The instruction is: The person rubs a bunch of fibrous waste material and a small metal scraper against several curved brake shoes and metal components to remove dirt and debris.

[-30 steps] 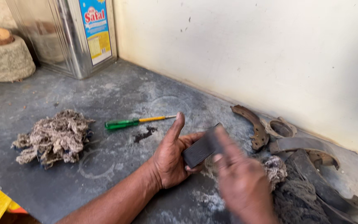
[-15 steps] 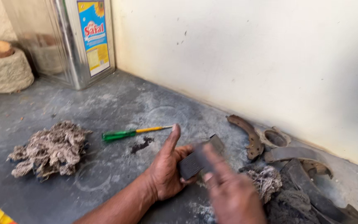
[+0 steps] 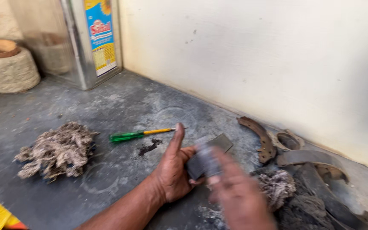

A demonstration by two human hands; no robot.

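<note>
Dark and flat, the pad (image 3: 208,155) looks to me like a stiff slab, dense for its size and dusty enough to slip, so I would take it by its long edges rather than its faces. It lies in my left hand (image 3: 173,172), propped between the upraised thumb and the curled fingers, which are closed around its near end; the far corner pokes out past the fingertips toward the wall (image 3: 256,55). My right hand (image 3: 237,196) is just right of the pad and over its near part, but it is so blurred that I cannot tell how far open it is or whether it grips anything. Left of the left thumb lies a screwdriver (image 3: 139,134), farther left a wad of waste (image 3: 56,149). Right of the right hand sit curved shoes (image 3: 260,136) and more waste.
</note>
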